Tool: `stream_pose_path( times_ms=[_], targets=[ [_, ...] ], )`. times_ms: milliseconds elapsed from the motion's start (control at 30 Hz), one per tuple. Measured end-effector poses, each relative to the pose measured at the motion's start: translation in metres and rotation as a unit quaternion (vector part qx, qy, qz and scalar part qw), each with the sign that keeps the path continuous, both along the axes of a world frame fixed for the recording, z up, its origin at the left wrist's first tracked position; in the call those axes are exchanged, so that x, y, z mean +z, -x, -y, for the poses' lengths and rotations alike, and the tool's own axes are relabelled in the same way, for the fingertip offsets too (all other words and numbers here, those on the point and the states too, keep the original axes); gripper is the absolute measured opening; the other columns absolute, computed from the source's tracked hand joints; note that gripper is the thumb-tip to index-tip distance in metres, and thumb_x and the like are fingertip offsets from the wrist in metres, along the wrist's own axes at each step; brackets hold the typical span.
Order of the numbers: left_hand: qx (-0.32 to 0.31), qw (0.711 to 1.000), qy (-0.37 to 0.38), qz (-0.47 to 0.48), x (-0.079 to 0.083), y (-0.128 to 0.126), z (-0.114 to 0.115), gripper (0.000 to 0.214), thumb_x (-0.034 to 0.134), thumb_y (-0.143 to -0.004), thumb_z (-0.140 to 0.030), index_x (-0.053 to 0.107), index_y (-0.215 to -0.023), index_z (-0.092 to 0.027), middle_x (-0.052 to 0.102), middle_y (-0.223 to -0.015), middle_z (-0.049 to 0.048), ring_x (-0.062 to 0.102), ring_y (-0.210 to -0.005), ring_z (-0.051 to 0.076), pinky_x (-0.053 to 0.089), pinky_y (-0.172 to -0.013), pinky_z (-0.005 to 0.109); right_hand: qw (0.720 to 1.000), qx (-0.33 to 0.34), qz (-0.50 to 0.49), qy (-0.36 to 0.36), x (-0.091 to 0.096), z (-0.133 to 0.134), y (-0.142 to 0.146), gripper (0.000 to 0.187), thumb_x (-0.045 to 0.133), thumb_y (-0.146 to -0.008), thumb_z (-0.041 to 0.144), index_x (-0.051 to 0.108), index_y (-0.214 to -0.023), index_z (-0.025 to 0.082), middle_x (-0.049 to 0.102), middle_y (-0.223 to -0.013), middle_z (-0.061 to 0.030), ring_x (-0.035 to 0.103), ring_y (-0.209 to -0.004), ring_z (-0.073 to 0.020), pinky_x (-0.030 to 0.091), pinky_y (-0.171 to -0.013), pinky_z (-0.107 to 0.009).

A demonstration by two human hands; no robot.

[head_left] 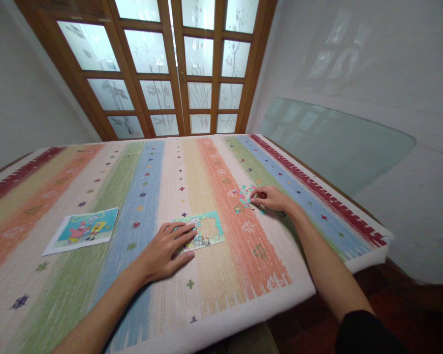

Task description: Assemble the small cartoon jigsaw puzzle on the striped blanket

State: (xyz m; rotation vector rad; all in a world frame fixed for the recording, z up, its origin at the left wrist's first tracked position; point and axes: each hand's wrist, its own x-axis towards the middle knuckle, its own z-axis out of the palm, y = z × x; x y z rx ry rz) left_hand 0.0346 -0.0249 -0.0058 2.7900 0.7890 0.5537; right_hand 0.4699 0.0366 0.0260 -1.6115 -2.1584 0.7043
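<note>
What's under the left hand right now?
The left hand reaches over the left part of the partly assembled puzzle; striped cloth shows around both. Whatever lies directly beneath the hand is covered and can't be seen.

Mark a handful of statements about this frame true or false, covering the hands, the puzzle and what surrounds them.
1. The left hand lies over the left part of the puzzle. True.
2. The right hand is on the printed picture. False: it is at the loose pieces, well to the right of that picture.
3. The printed picture lies to the left of the puzzle. True.
4. The puzzle is fully filled in. False: a gap without pieces shows inside it.
5. The cloth is plain white. False: it has stripes of several colors.
6. Wooden doors with glass panes stand beyond the cloth. True.
</note>
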Motion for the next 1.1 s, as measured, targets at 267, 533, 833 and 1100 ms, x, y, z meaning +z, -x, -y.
stream_pose_path(
  times_ms=[267, 533, 833, 1100],
  targets=[
    [-0.001, 1.000, -0.002, -0.003, 0.003, -0.001, 0.000, 0.047, 0.056, -0.102, -0.042, 0.054, -0.147, -0.028, 0.059, -0.148, 0.0080, 0.055, -0.129, 0.033, 0.043, -0.106, 0.054, 1.000, 0.003, 0.010, -0.005, -0.002, 0.000, -0.001, 0.027, 0.062, -0.087, 0.043, 0.073, -0.085, 0.019, 0.066, -0.062, -0.0018, 0.056, -0.059, -0.0161, 0.040, -0.062, -0.029],
    [-0.003, 1.000, -0.011, -0.007, 0.002, -0.001, 0.000, 0.046, 0.055, -0.103, -0.042, 0.054, -0.146, -0.026, 0.058, -0.149, 0.0082, 0.055, -0.129, 0.032, 0.044, -0.104, 0.055, 0.999, -0.005, 0.027, -0.020, -0.006, -0.002, 0.004, 0.024, 0.065, -0.085, 0.039, 0.075, -0.091, 0.019, 0.067, -0.062, -0.0010, 0.057, -0.059, -0.0158, 0.040, -0.062, -0.028],
    [-0.003, 1.000, -0.012, -0.012, 0.000, 0.000, 0.000, 0.047, 0.055, -0.103, -0.041, 0.052, -0.147, -0.026, 0.057, -0.150, 0.0084, 0.054, -0.130, 0.032, 0.042, -0.107, 0.055, 0.990, -0.093, 0.078, -0.072, -0.001, -0.001, -0.009, 0.022, 0.058, -0.086, 0.031, 0.076, -0.091, 0.020, 0.071, -0.068, -0.0040, 0.061, -0.064, -0.0187, 0.042, -0.065, -0.029],
    [-0.004, 1.000, -0.016, -0.006, -0.001, 0.000, 0.000, 0.048, 0.055, -0.103, -0.041, 0.051, -0.148, -0.026, 0.058, -0.150, 0.0081, 0.054, -0.130, 0.032, 0.043, -0.106, 0.054, 0.968, -0.172, 0.162, -0.085, -0.004, -0.003, -0.019, 0.020, 0.061, -0.084, 0.026, 0.079, -0.092, 0.020, 0.073, -0.074, -0.0063, 0.062, -0.067, -0.0196, 0.038, -0.063, -0.029]
  ],
)
